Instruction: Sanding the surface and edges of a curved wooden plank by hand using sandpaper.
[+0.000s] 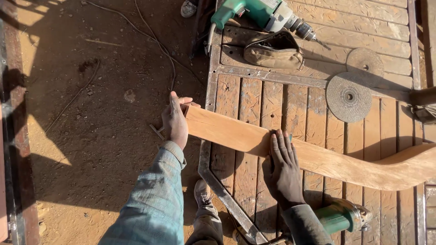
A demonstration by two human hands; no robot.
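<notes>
Hands [229, 145] flat on curved plank [318, 154]

Left hand [175, 121]: reaches forward and away from the body, fingers extended and close together, thumb spread to the right, palm turned sideways against an end surface.
Right hand [282, 164]: palm down, fingers straight and pointing away from the body, pressed flat.
Left arm: stretched forward from the lower edge of the view, in a blue-grey long sleeve with the cuff at the wrist.
Right arm: bent closer in, in a dark grey sleeve.
</notes>
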